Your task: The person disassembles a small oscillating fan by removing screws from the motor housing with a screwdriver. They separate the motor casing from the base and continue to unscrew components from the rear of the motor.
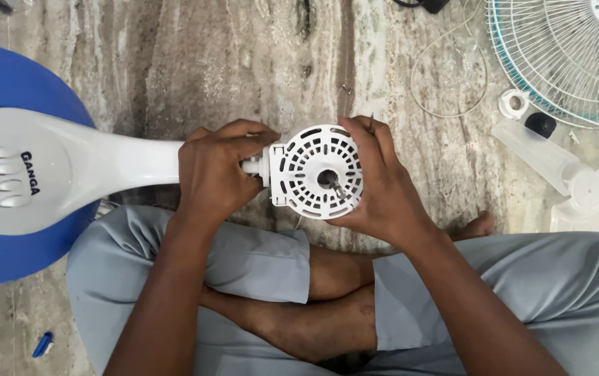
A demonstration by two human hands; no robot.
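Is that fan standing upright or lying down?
Lying down. The fan stand runs sideways across the floor, its blue base on edge at left, while the left hand and right hand hold the motor housing.

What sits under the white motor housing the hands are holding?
Under the motor housing lie the marble floor and, near its lower edge, the person's knee. The right hand and left hand cover its sides; its underside is hidden.

You have the white fan motor housing [317, 173] cupped in your right hand [383, 184], its slotted round face turned up at you and a metal shaft [334, 184] sticking out of the middle. Your left hand [216, 170] wraps the white stand neck [132, 161], just beside the housing.
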